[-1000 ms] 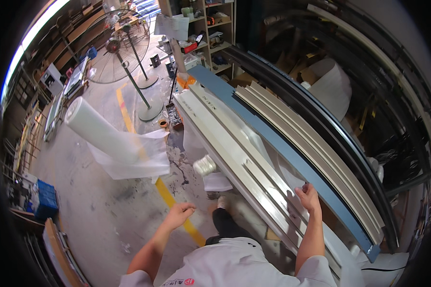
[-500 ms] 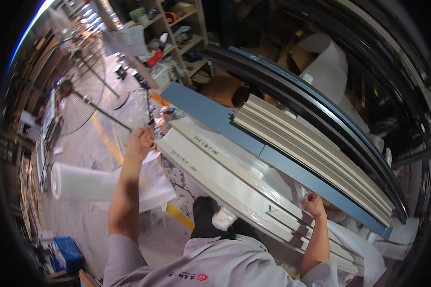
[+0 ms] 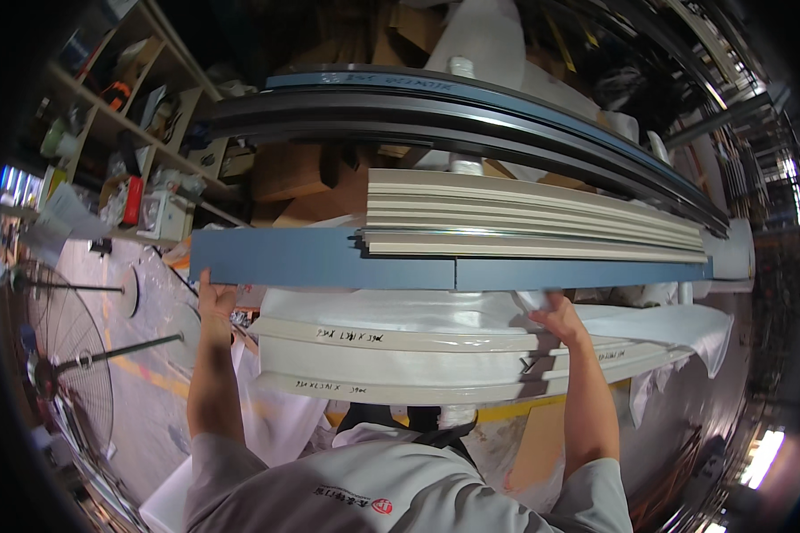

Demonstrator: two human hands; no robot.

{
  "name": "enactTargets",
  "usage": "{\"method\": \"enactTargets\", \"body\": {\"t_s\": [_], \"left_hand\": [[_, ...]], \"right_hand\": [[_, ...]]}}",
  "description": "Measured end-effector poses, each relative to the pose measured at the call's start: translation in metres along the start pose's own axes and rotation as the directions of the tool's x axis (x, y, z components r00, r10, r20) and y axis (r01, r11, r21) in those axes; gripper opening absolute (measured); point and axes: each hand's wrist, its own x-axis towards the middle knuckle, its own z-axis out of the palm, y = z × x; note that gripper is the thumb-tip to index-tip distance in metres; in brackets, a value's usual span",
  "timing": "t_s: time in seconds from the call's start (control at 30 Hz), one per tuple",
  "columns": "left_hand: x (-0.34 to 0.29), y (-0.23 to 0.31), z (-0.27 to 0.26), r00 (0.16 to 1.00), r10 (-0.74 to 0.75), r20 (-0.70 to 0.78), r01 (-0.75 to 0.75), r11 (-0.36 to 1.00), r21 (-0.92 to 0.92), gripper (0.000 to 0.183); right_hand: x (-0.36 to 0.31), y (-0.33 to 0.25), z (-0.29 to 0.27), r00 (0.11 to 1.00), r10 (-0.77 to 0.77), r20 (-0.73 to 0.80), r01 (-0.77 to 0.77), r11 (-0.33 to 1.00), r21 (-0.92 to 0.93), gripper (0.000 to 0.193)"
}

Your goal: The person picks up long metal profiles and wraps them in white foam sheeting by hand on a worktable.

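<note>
My left hand [image 3: 219, 298] is at the left end of a long flat blue panel [image 3: 284, 258], its fingers closed on the lower corner. My right hand [image 3: 562, 320] is closed on a bit of white foam sheet [image 3: 530, 300] just below the panel's near edge; some fingertips are hidden. Nearer to me lie long off-white profiles [image 3: 391, 369] with handwritten marks, partly under clear wrap. On the blue panel rests a stack of cream ridged profiles [image 3: 524, 213].
Dark and blue long profiles [image 3: 471, 115] lie beyond the cream stack. Shelving [image 3: 142, 115] with small items stands at the far left. A floor fan [image 3: 71, 360] is on the left. Loose white foam wrap [image 3: 684, 333] hangs over the right end.
My view has swung to the right. My left hand has gone from beside the off-white profiles' end to the blue panel's left corner. The right hand stays at the foam sheet.
</note>
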Motion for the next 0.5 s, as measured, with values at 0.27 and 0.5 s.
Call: {"method": "enactTargets", "body": {"t_s": [0.27, 0.5], "left_hand": [[0.024, 0.019, 0.022, 0.998, -0.060, -0.017, 0.060, 0.998, -0.022, 0.034], [0.028, 0.021, 0.072, 0.987, 0.090, -0.133, -0.091, 0.996, -0.004, 0.032]], "right_hand": [[0.024, 0.001, 0.016, 0.994, 0.041, 0.104, -0.010, 0.958, -0.287, 0.052], [0.010, -0.063, 0.006, 0.964, 0.105, 0.243, -0.047, 0.972, -0.232, 0.061]]}}
